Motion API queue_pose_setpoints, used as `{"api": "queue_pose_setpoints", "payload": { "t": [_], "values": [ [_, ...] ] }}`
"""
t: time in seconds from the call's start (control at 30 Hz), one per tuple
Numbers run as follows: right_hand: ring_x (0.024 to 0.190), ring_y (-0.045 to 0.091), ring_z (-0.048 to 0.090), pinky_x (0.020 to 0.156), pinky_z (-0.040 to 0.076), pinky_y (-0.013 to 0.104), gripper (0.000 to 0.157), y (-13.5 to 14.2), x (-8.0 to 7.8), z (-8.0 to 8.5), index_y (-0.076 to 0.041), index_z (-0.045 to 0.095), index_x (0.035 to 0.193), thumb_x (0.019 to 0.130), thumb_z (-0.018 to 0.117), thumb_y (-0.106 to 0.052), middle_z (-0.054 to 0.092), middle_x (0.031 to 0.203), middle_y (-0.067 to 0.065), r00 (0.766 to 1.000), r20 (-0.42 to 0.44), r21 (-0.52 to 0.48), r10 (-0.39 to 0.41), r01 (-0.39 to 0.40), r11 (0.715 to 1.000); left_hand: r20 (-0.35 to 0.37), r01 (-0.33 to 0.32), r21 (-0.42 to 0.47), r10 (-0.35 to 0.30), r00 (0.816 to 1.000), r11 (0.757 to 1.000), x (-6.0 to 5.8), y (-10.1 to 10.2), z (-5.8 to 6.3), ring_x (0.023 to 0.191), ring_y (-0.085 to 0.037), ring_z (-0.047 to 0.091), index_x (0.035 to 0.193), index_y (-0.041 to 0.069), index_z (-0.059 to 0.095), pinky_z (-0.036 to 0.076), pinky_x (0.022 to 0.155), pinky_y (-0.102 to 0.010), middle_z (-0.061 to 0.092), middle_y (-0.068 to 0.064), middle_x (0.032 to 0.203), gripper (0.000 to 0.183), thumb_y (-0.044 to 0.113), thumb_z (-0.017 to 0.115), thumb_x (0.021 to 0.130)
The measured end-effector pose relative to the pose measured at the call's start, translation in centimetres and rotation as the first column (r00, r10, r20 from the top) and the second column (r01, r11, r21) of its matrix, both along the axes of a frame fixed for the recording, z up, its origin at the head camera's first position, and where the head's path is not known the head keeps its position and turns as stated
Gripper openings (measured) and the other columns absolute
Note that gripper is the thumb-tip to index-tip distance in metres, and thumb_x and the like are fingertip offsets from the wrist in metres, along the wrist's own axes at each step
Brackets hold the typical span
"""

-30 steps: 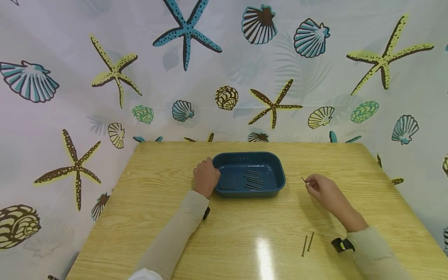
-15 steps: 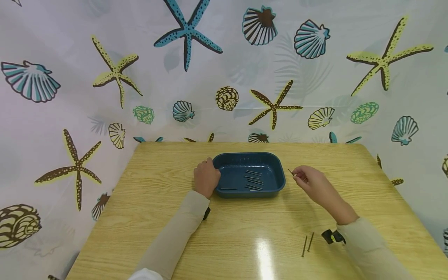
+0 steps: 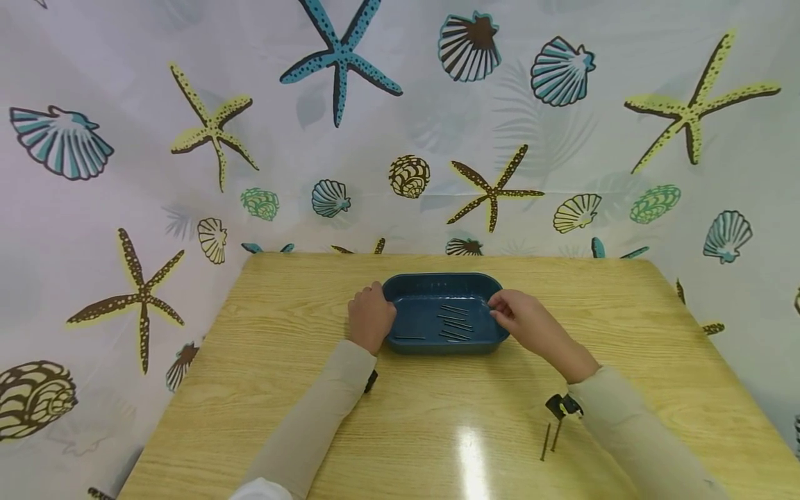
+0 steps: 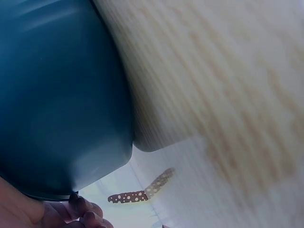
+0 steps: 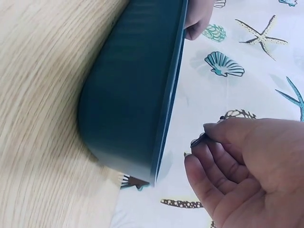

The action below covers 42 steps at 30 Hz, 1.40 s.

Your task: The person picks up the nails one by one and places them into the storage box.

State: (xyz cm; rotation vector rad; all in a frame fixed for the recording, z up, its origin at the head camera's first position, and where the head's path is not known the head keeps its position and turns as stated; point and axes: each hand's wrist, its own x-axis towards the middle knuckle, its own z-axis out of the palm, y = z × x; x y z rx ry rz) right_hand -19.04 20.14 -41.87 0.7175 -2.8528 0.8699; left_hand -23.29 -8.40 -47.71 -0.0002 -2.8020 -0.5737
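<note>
In the head view a dark blue tray [image 3: 437, 346] stands on the wooden table, with several thin dark nails [image 3: 455, 323] lying inside it. My left hand [image 3: 371, 317] grips the tray's left rim; the left wrist view shows its fingers [image 4: 90, 214] curled at the edge. Over the tray's right rim, my right hand [image 3: 527, 321] pinches a nail [image 5: 199, 139] between thumb and forefinger, seen end-on and mostly hidden in the right wrist view. Two more nails lie on the table below the right forearm, one being this nail [image 3: 546, 441].
The light wooden table [image 3: 400, 444] carries the tray near its back edge. A white cloth [image 3: 362, 167] printed with starfish and shells hangs behind and at both sides. Each wrist wears a dark camera strap, the right one [image 3: 562, 405] above the loose nails.
My right hand has moved left with the pinched nail, from the table's right side to over the tray's right rim. My left hand has kept its grip on the tray.
</note>
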Motion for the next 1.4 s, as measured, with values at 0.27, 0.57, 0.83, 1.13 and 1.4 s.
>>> {"api": "queue_pose_setpoints", "payload": {
  "t": [0.27, 0.57, 0.83, 1.13, 1.4],
  "values": [
    [0.077, 0.014, 0.056, 0.068, 0.048, 0.031, 0.014, -1.9, -1.3, -1.2, 0.000, 0.061, 0.102, 0.089, 0.058, -0.003, 0.061, 0.090, 0.004, 0.998, 0.036, 0.068, 0.054, -0.056, 0.996, 0.001, -0.003, 0.008, 0.003, 1.000, 1.000, 0.3, 0.1, 0.4, 0.072, -0.032, 0.056, 0.094, 0.002, 0.060, 0.045, 0.071, -0.048, 0.057, -0.013, 0.079, 0.015, 0.009, 0.049, 0.085],
    [0.078, 0.015, 0.058, 0.070, 0.048, 0.032, 0.014, -3.3, -2.5, -2.1, 0.001, 0.063, 0.102, 0.090, 0.057, -0.002, 0.062, 0.087, 0.005, 0.986, 0.139, 0.113, 0.089, -0.105, 0.988, 0.018, -0.007, 0.002, 0.007, 1.000, 1.000, 0.2, 0.1, 0.6, 0.075, -0.032, 0.057, 0.100, 0.001, 0.060, 0.046, 0.073, -0.048, 0.059, -0.014, 0.083, 0.020, 0.010, 0.050, 0.085],
    [0.076, 0.013, 0.059, 0.068, 0.048, 0.031, 0.010, -3.8, -3.3, -3.1, 0.001, 0.063, 0.097, 0.088, 0.059, 0.000, 0.063, 0.085, 0.005, 0.969, 0.204, 0.118, 0.142, -0.168, 0.979, 0.031, -0.014, 0.012, 0.014, 0.999, 1.000, 0.1, 0.1, 0.4, 0.077, -0.032, 0.058, 0.103, 0.001, 0.061, 0.045, 0.075, -0.048, 0.060, -0.014, 0.086, 0.022, 0.011, 0.050, 0.086],
    [0.080, 0.016, 0.061, 0.072, 0.049, 0.033, 0.012, -4.3, -4.3, -3.9, 0.000, 0.064, 0.098, 0.087, 0.059, 0.000, 0.064, 0.089, 0.006, 0.962, 0.203, 0.166, 0.181, -0.216, 0.962, 0.042, -0.024, 0.002, 0.023, 0.999, 1.000, -0.1, 0.1, 0.2, 0.078, -0.032, 0.058, 0.103, 0.002, 0.060, 0.045, 0.075, -0.048, 0.060, -0.014, 0.087, 0.023, 0.011, 0.049, 0.086],
    [0.082, 0.016, 0.060, 0.073, 0.048, 0.034, 0.012, -4.5, -4.9, -4.5, -0.003, 0.066, 0.097, 0.089, 0.058, -0.002, 0.064, 0.092, 0.005, 0.949, 0.232, 0.190, 0.214, -0.260, 0.947, 0.045, -0.025, 0.007, 0.025, 0.999, 1.000, 0.1, 0.2, 0.4, 0.078, -0.032, 0.058, 0.103, 0.001, 0.060, 0.045, 0.075, -0.047, 0.060, -0.014, 0.086, 0.022, 0.011, 0.049, 0.086]
  ]
}}
